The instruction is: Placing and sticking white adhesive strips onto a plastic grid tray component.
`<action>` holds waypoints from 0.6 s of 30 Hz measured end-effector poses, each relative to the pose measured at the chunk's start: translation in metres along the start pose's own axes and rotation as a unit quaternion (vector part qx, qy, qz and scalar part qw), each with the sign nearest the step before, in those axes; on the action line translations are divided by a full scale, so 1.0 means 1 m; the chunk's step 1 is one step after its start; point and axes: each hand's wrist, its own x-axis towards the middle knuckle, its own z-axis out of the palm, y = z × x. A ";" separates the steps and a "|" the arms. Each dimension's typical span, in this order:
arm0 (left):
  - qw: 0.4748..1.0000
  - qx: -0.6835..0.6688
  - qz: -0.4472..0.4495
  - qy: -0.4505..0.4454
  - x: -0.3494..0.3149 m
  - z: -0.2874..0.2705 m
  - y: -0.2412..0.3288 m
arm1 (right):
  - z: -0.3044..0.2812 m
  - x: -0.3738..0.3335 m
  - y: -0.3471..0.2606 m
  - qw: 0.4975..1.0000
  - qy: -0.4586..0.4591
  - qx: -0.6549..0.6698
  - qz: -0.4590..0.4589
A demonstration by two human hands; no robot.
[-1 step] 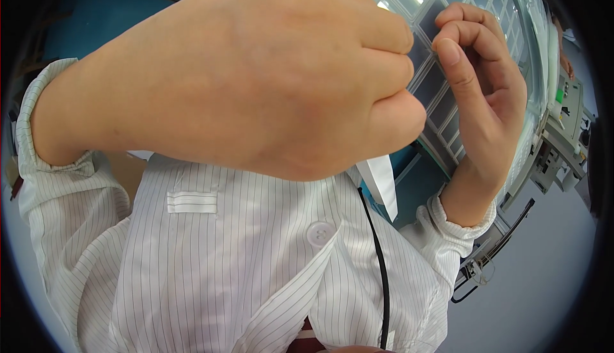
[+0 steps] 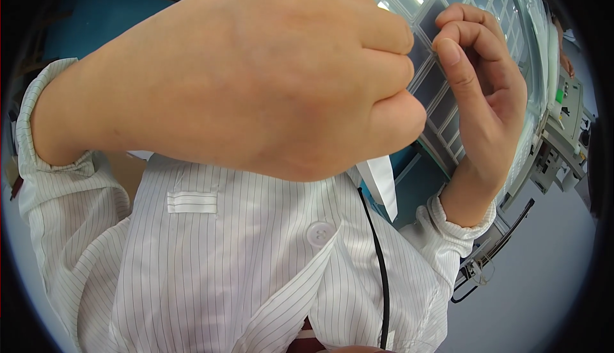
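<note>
Close to the camera, my left hand [image 2: 307, 84] shows its back, with the fingers curled under and pressed together. Its fingertips are hidden, so what it may hold does not show. Just to the right, my right hand [image 2: 483, 78] is raised with thumb and forefinger tips pinched together. Anything between those tips is too small to make out. A small gap separates the two hands. Behind them lies a clear plastic tray [image 2: 441, 106] divided into rectangular compartments, partly covered by both hands.
A blue-green surface [image 2: 102, 17] shows at the far left, beyond my forearm. Grey equipment [image 2: 556, 154] stands at the right, near another person's hand [image 2: 566, 65]. A black cord [image 2: 382, 270] hangs down my white striped coat [image 2: 211, 257]. Grey floor [image 2: 518, 270] lies at lower right.
</note>
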 end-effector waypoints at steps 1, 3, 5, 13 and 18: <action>1.000 0.000 0.000 0.001 -0.003 0.006 -0.001 | 0.001 0.000 -0.001 1.000 0.008 0.017 0.015; 0.997 0.007 -0.003 0.073 -0.005 0.020 -0.003 | 0.001 0.000 -0.003 1.000 0.012 0.011 0.016; 0.998 0.006 -0.006 0.061 -0.010 0.014 0.001 | 0.003 0.001 -0.004 1.000 0.011 0.009 0.008; 1.000 -0.007 -0.010 -0.010 -0.004 0.000 0.000 | 0.005 0.000 -0.003 0.999 0.028 0.027 0.020; 1.000 -0.008 0.005 0.028 -0.009 0.006 -0.001 | 0.006 0.001 -0.004 1.000 0.027 0.000 0.010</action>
